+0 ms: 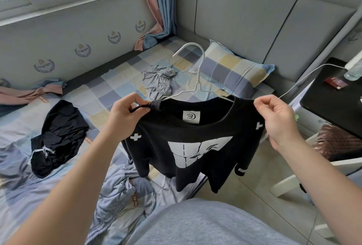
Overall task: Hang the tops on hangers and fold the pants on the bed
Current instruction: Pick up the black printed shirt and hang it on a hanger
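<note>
Nearest us: our grey-clad torso (pixel 205 223), right at the edge of the bed (pixel 121 68).

Left grip (pixel 125 115) is closed in a pinch on the collar-and-shoulder edge of the black top (pixel 195 146). Right grip (pixel 278 115) pinches the opposite shoulder. The top is held up in the air between the two grips, neck label visible, body hanging down below them.

The white hanger (pixel 198 76) sits midway between the grips. Its hook sticks up out of the neck opening and both arms run down under the fabric. The arm ends are hidden, so we can't tell if they reach the shoulders.

Step, as we read it: seating the shoulders on the hanger. To do it well:
- keep both grips level, or the hanger will likely slide toward the lower side
- work one side at a time
- pull the shoulder seam outward over the hanger end, not the collar rib, which already looks pulled at the left grip
- centre the hook in the neck before letting go
- free one grip only to take the hook

The rest of the job looks not yet started. Black pants (pixel 58 137) lie down-left of the left grip, a crumpled grey garment (pixel 158 82) just beyond it, and a pale blue garment (pixel 117 192) below it, close to us. All are unfolded on the bed.
</note>
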{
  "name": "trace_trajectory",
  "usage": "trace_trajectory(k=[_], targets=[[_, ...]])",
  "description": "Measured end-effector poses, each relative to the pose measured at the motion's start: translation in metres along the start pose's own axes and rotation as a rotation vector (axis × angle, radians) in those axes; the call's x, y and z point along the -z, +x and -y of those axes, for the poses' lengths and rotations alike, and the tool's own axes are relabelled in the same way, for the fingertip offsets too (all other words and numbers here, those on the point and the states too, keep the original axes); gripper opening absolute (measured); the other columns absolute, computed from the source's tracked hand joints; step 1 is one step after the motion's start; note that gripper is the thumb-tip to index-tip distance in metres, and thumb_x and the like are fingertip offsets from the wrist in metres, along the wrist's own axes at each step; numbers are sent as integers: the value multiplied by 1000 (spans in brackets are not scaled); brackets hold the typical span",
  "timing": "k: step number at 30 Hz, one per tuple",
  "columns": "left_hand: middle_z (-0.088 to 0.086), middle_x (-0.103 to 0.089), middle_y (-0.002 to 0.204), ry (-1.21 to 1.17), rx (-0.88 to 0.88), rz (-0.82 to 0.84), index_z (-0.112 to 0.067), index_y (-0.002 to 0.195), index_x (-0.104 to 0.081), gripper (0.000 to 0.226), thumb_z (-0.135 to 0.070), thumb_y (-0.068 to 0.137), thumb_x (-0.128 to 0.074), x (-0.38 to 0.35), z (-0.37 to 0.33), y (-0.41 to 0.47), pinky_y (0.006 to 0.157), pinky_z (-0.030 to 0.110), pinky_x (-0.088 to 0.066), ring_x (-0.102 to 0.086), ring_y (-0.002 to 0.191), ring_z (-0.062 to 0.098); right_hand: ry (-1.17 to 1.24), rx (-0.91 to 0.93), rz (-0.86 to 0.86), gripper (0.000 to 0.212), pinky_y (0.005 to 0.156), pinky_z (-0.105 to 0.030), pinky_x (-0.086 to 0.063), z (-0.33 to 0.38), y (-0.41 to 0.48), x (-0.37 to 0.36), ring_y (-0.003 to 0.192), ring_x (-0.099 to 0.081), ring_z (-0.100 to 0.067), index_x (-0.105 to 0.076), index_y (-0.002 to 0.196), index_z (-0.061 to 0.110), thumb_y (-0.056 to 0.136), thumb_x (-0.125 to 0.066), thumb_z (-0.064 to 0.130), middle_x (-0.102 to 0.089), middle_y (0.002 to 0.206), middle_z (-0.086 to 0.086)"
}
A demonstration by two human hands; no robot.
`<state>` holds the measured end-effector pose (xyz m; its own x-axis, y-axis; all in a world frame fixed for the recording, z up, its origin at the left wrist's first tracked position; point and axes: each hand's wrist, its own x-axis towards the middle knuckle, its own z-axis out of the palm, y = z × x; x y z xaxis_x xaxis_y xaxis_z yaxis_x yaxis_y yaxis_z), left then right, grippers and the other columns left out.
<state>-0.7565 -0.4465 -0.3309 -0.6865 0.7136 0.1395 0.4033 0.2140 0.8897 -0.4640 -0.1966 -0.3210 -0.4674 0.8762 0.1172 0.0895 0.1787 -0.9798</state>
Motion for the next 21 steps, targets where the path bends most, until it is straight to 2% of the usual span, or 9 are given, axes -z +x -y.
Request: trace_trajectory(k=[3,5,7,9,11,14,16,19,21], targets=[[9,-50,62,81,2,-10,-35,83,-65,23,-14,91,-71,-6,0,2,51,35,-35,-39,50,25,-104,221,-66,24,64,-8,-44,14,-2,-4,62,-50,4,-68,80,35,97,-62,19,-60,66,22],[23,-57,69,34,10,-65,-33,83,-65,22,-13,92,-69,-9,-2,1,48,46,-39,-44,52,38,-143,329,7,17,65,-8,-41,23,-7,0,64,-51,3,-67,83,33,95,-63,22,-62,70,22],[29,-59,77,-54,7,-107,-27,83,-64,17,-13,91,-70,-8,-6,-1,53,50,-44,-50,57,39,-214,368,135,13,74,-13,-43,27,-11,8,76,-58,-1,-69,82,32,91,-66,23,-65,79,17],[27,-59,79,-146,-11,-105,-22,80,-63,12,-15,87,-71,-7,-10,-3,60,44,-43,-50,63,30,-354,384,184,8,90,-26,-44,26,-12,16,96,-60,-12,-71,87,28,90,-71,21,-64,94,14],[22,-57,75,-219,-31,-74,-20,78,-62,12,-14,84,-71,-6,-18,-4,65,41,-40,-50,69,26,-467,347,174,22,103,-33,-41,25,-13,20,114,-55,-16,-67,109,29,89,-72,21,-59,111,12],[1,-57,69,-253,-53,-22,-27,74,-63,31,1,88,-69,-6,-26,0,64,37,-38,-48,68,23,-630,284,254,47,110,-42,-40,21,-13,18,121,-51,-13,-55,135,28,90,-70,26,-56,124,11],[1,-56,70,-265,-48,18,-31,73,-64,39,5,89,-66,-7,-31,4,64,36,-37,-47,68,24,-762,342,179,54,111,-49,-36,16,-13,16,126,-46,-21,-51,140,21,90,-71,26,-53,131,2],[8,-59,77,-279,-55,91,-30,75,-65,36,4,89,-66,-9,-37,12,69,38,-40,-52,72,24,-850,428,54,64,111,-49,-34,10,-15,19,131,-42,-30,-46,144,14,88,-75,25,-49,138,-11],[9,-61,79,-255,-70,145,-29,76,-65,33,2,89,-67,-14,-41,18,69,38,-43,-54,72,23,-880,409,48,54,107,-50,-36,6,-16,23,126,-49,-31,-53,140,13,91,-71,23,-55,134,-10]])
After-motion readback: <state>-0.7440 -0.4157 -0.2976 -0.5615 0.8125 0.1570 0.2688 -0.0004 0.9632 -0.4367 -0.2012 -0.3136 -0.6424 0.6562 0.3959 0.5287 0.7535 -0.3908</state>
